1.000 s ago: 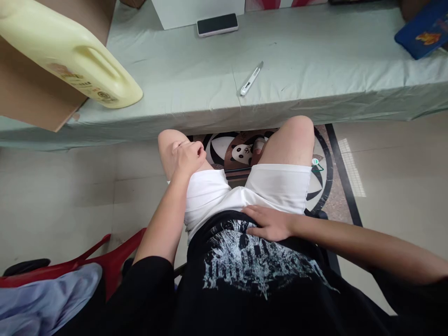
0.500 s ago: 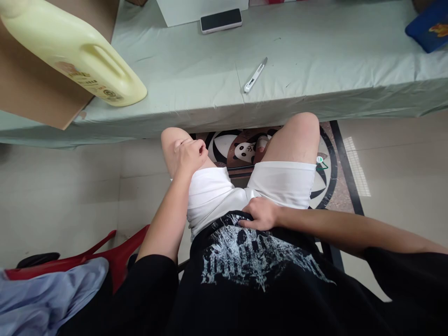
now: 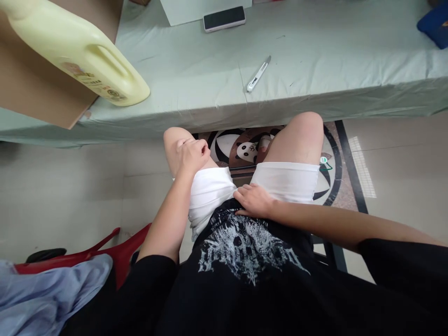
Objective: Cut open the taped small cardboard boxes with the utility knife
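Observation:
My left hand (image 3: 193, 156) rests on my bare left thigh near the knee, its fingers loosely curled and nothing seen in them. My right hand (image 3: 255, 199) lies across my lap with the fingers stretched over the white shorts (image 3: 287, 179) and the thumb apart, by the hem of the black printed T-shirt (image 3: 245, 242). Beyond my knees, a white utility knife (image 3: 258, 74) lies on the green-clothed table (image 3: 196, 70), out of touch of either hand.
A pale yellow jug (image 3: 115, 77) leans over a cardboard box (image 3: 42, 95) on the table's left. Further back are a black-topped slim case (image 3: 224, 19), a white box (image 3: 196, 8) and a blue object (image 3: 436, 25). A red chair (image 3: 124, 256) with a bluish cloth (image 3: 52, 291) stands at lower left.
My right hand has slid slightly up and left from the shirt hem onto the shorts, and its fingers have straightened. The left hand stays on the thigh. The view has shifted a little.

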`<state>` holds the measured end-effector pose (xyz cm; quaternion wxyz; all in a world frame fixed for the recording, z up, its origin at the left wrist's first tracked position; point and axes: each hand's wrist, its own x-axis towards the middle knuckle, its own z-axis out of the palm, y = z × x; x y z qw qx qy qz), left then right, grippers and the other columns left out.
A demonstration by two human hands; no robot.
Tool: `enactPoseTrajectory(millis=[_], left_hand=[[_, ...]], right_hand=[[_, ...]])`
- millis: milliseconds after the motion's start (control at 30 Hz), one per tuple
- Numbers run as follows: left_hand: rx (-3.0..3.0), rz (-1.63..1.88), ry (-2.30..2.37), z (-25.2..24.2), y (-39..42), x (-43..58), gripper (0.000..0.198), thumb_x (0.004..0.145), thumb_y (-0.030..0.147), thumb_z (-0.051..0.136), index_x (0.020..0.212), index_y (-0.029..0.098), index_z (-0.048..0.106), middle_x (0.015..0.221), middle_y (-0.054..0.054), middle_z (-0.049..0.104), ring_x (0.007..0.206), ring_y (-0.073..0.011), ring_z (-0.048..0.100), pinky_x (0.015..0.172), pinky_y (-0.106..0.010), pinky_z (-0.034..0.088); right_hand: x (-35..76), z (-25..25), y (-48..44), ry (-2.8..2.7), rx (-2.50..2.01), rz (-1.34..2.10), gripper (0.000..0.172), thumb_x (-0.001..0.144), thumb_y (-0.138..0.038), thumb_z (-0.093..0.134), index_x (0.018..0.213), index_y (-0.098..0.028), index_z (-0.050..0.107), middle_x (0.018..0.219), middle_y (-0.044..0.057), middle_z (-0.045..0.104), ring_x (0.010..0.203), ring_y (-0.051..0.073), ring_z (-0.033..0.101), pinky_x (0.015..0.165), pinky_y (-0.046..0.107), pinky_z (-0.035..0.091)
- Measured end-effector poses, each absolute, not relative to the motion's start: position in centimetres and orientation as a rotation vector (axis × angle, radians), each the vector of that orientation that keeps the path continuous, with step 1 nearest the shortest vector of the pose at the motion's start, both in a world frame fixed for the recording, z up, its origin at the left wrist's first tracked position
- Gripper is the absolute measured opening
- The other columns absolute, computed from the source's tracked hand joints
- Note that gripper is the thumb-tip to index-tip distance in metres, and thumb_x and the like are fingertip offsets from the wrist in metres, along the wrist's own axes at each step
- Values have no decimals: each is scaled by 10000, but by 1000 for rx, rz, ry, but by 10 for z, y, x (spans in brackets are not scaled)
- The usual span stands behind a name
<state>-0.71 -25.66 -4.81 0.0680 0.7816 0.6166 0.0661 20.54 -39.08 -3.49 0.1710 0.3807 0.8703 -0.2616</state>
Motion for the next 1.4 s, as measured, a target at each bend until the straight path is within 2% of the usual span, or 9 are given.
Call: enactPoseTrajectory(millis=[67, 167, 567, 700, 833, 900, 1067, 1200, 1400], left_hand=[[2357, 206, 1854, -49, -257, -8, 173, 888, 251, 542, 758, 230, 653, 830, -83, 729, 945, -312, 675, 956, -491, 397], [2354, 220, 1852, -50, -257, -9, 171, 892, 240, 538, 766, 232, 653, 819, -77, 724, 953, -305, 674, 958, -486, 393], [2337, 253, 1836, -49, -258, -9, 161, 884, 233, 538, 768, 236, 649, 830, -76, 724, 952, -306, 668, 975, -488, 391], [2336, 277, 1843, -49, -258, -11, 156, 876, 230, 554, 737, 240, 624, 814, -70, 730, 937, -302, 665, 976, -485, 395], [2335, 280, 1830, -49, -257, -10, 155, 878, 227, 559, 737, 244, 619, 832, -61, 742, 949, -301, 669, 978, -481, 394], [2334, 276, 1834, -48, -257, -9, 159, 883, 233, 553, 742, 242, 624, 843, -66, 743, 954, -305, 672, 986, -488, 389], [2338, 243, 1847, -46, -258, -9, 164, 877, 236, 555, 733, 237, 632, 832, -78, 742, 945, -306, 673, 980, -486, 393], [2343, 233, 1845, -47, -259, -11, 172, 883, 245, 548, 750, 237, 657, 837, -83, 742, 949, -305, 671, 987, -487, 392], [2342, 243, 1845, -49, -260, -13, 174, 882, 239, 543, 752, 242, 659, 837, -80, 749, 948, -305, 675, 984, -500, 391]], right_hand=[[208, -24, -408, 2591, 1074, -741, 493, 998, -481, 616, 1355, -143, 585, 1288, 202, 659, 1193, 336, 608, 945, 418, 461], [220, -11, -432, 2736, 835, -1042, 253, 1070, -325, 498, 1191, -189, 673, 1083, 110, 714, 987, 225, 663, 834, 325, 479], [255, 15, -469, 2314, 1058, -1402, 427, 1108, -357, 338, 926, -171, 677, 895, 98, 746, 833, 243, 732, 772, 350, 523], [255, -4, -471, 2162, 1145, -1618, 471, 1095, -423, 347, 1358, -135, 611, 1327, 183, 711, 1219, 285, 694, 1043, 414, 537], [245, -17, -469, 2157, 1084, -1827, 752, 1071, -593, 293, 1638, -99, 299, 1726, 197, 288, 1615, 287, 280, 1317, 453, 280], [231, -16, -464, 2145, 1023, -1799, 770, 1066, -598, 304, 1626, -70, 313, 1726, 215, 273, 1623, 316, 244, 1332, 473, 234], [201, -10, -450, 2261, 947, -1501, 539, 1045, -528, 433, 1311, -82, 576, 1292, 209, 651, 1234, 332, 616, 1114, 477, 475], [200, -7, -446, 2281, 895, -1468, 439, 1046, -522, 417, 1096, -143, 633, 1107, 161, 723, 1031, 295, 681, 948, 417, 520], [227, 4, -446, 2130, 850, -1500, 555, 1063, -563, 334, 866, -169, 671, 913, 135, 751, 841, 268, 700, 796, 372, 494]])
